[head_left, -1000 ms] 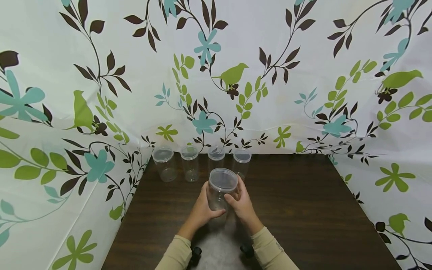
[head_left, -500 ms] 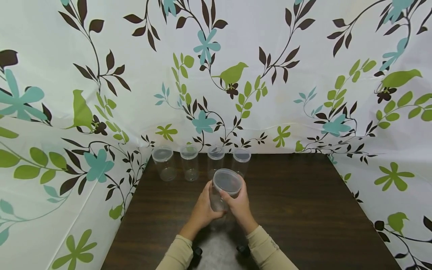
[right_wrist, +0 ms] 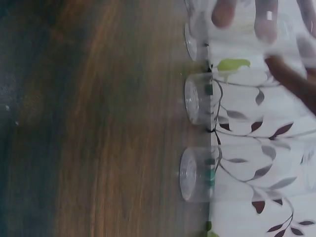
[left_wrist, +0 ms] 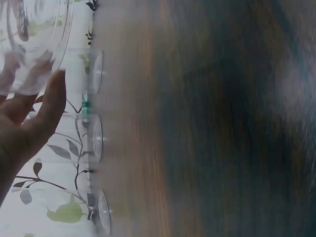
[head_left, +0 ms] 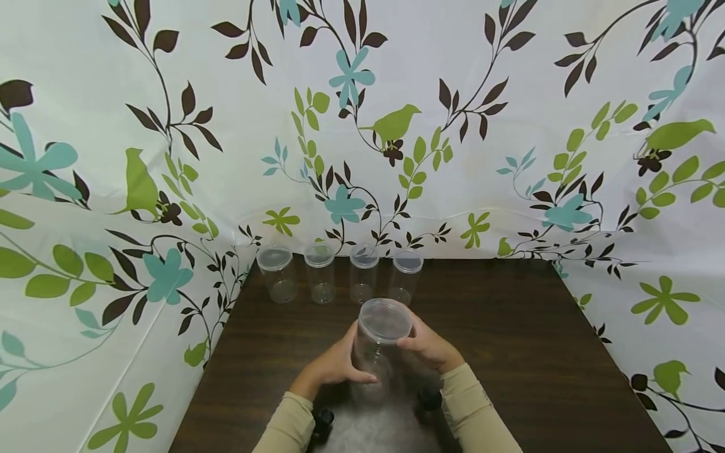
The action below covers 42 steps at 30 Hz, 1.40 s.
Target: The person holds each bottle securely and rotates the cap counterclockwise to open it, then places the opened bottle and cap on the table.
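A clear plastic jar [head_left: 374,358] with a translucent lid [head_left: 386,319] stands out over the near middle of the table. My left hand [head_left: 338,360] grips its body from the left, thumb across the near side. From the right, my right hand [head_left: 432,345] holds it high up, thumb at the lid's rim and the other fingers mostly hidden behind. In the left wrist view, the jar [left_wrist: 37,29] is at the top left, above the left hand [left_wrist: 29,123]. Right-hand fingertips [right_wrist: 266,32] show through the clear wall in the right wrist view.
Several similar lidded jars stand in a row along the back edge of the dark wooden table [head_left: 498,358], including a leftmost jar [head_left: 277,277] and a rightmost jar [head_left: 404,277]. A patterned curtain [head_left: 481,157] hangs behind and at both sides.
The held jar has come nearer the person and slightly right. It leaned right half a second ago and now looks more upright. The right hand has shifted outward, its thumb lower on the lid.
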Each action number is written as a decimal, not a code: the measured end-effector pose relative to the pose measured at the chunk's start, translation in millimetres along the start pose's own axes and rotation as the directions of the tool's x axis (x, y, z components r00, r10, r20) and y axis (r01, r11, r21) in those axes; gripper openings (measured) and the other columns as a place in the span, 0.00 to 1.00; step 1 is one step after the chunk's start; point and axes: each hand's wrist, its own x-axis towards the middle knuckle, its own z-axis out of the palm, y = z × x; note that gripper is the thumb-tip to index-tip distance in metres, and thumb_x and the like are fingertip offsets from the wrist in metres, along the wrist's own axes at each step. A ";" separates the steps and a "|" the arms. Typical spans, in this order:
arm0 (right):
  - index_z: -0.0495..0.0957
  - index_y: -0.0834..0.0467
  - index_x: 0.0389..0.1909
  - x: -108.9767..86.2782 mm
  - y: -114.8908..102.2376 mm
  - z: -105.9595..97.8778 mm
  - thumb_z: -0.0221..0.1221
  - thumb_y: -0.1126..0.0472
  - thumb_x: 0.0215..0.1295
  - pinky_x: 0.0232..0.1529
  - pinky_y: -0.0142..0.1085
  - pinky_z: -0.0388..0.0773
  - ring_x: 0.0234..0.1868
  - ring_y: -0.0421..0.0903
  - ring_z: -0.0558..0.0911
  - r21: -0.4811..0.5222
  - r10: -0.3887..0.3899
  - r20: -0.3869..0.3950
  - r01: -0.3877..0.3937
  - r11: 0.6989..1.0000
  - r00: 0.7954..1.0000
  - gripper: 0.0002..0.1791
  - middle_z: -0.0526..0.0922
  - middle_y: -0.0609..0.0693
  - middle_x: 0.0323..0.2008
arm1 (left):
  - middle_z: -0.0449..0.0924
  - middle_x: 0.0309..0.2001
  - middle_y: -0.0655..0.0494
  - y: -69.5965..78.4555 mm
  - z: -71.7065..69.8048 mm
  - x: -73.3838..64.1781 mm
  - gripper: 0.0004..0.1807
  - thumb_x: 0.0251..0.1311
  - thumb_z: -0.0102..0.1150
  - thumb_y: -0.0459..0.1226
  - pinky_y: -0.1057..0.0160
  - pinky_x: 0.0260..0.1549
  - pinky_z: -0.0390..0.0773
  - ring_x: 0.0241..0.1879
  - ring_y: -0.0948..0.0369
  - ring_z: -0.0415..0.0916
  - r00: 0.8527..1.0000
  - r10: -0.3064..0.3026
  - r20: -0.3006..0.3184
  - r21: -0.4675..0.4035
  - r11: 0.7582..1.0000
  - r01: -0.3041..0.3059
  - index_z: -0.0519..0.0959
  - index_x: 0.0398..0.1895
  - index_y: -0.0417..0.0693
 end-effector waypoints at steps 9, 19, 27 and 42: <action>0.43 0.59 0.81 -4.0 6.0 -10.1 0.65 0.39 0.65 0.71 0.46 0.61 0.74 0.55 0.62 0.065 0.029 0.139 -0.039 0.997 0.990 0.57 0.59 0.64 0.75 | 0.56 0.75 0.41 -1.7 1.5 -1.5 0.73 0.44 0.82 0.39 0.60 0.66 0.62 0.67 0.54 0.64 0.995 -0.037 0.097 -0.062 0.997 0.043 0.34 0.82 0.47; 0.30 0.65 0.79 -3.4 11.1 2.3 0.62 0.44 0.70 0.67 0.37 0.66 0.72 0.50 0.66 0.043 0.041 -0.104 -0.037 0.998 0.994 0.60 0.53 0.71 0.75 | 0.68 0.67 0.38 -11.9 5.0 -2.2 0.64 0.47 0.79 0.31 0.57 0.56 0.76 0.63 0.47 0.72 1.000 -0.031 0.002 -0.259 0.965 0.031 0.41 0.79 0.45; 0.46 0.65 0.78 5.3 17.4 50.7 0.68 0.56 0.64 0.66 0.55 0.66 0.72 0.63 0.63 -0.417 -0.136 -0.575 -0.145 0.897 0.807 0.52 0.59 0.67 0.73 | 0.59 0.74 0.40 -16.8 4.5 -0.2 0.66 0.42 0.83 0.34 0.56 0.67 0.62 0.70 0.48 0.63 0.963 -0.051 -0.265 -0.095 0.995 0.027 0.44 0.79 0.43; 0.48 0.62 0.77 25.2 21.3 84.0 0.72 0.49 0.58 0.68 0.61 0.59 0.70 0.61 0.65 -0.424 -0.169 -0.720 -0.233 0.875 0.673 0.56 0.61 0.63 0.71 | 0.60 0.74 0.39 -17.9 9.8 3.7 0.67 0.40 0.84 0.43 0.39 0.67 0.62 0.72 0.45 0.62 0.954 -0.011 -0.300 0.074 0.997 0.035 0.45 0.79 0.46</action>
